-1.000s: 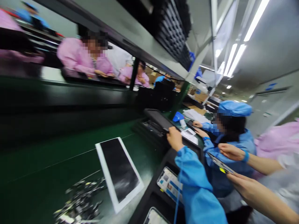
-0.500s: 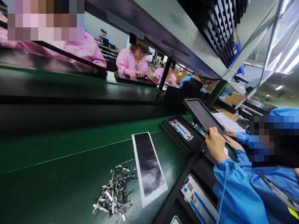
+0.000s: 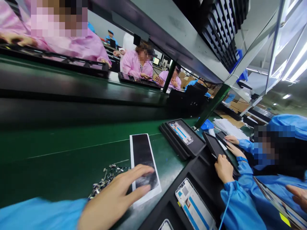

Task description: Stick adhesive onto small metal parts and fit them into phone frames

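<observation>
My left hand [image 3: 115,195] reaches in from the lower left, its fingers stretched and apart, over the lower part of a black strip on a white backing sheet [image 3: 141,150]. Whether the fingertips touch it I cannot tell. Beside the sheet, partly behind my hand, lies a pile of small black and silver strips [image 3: 103,182]. My right hand [image 3: 224,169] grips the near edge of a shallow black tray [image 3: 213,143], tilted at the right. A thin dark pointed tool also sticks out from those fingers. A phone frame [image 3: 196,204] with blue strips lies in a large black tray [image 3: 192,169] nearby.
Stacked black trays [image 3: 165,134] carry another phone frame [image 3: 181,132]. A co-worker's hands [image 3: 233,147] work at the right, beside white sheets [image 3: 227,127]. A green post [image 3: 211,105] and an overhead shelf [image 3: 177,35] frame the bench. People in pink sit opposite.
My left hand has come into view over the black strip. My right hand has moved down with the shallow tray, which sits lower and further right. The view has shifted slightly.
</observation>
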{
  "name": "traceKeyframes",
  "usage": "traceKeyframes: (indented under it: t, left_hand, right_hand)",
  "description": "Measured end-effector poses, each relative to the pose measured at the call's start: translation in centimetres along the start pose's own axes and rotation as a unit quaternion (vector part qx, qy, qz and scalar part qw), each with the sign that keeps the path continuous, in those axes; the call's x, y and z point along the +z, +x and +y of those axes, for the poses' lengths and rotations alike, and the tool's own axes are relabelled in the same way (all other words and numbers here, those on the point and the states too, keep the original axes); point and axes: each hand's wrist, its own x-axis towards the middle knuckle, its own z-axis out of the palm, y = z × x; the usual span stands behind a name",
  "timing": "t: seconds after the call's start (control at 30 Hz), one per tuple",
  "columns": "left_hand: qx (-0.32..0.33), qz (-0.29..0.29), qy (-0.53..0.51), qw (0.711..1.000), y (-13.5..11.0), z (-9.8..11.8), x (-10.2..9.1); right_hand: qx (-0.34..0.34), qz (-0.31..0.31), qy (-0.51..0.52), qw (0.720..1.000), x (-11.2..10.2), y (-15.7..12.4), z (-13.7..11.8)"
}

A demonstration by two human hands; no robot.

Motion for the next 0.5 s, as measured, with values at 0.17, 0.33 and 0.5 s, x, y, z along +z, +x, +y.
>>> traceKeyframes:
  t: [0.17, 0.33, 0.5]
  left_hand:
    - [0.006, -0.073, -0.061, 0.995, 6.2, 3.6, 4.5]
    - [-0.052, -0.016, -0.1, 0.994, 12.3, 3.8, 8.5]
    - [-0.081, 0.043, -0.125, 0.988, 15.3, 2.8, 10.5]
  right_hand:
    - [-0.107, 0.009, -0.04, 0.993, 2.3, 1.1, -1.9]
    - [-0.121, -0.019, -0.03, 0.992, 5.1, 2.2, -3.2]
    - [-0.154, -0.046, -0.042, 0.986, 6.2, 1.5, -3.4]
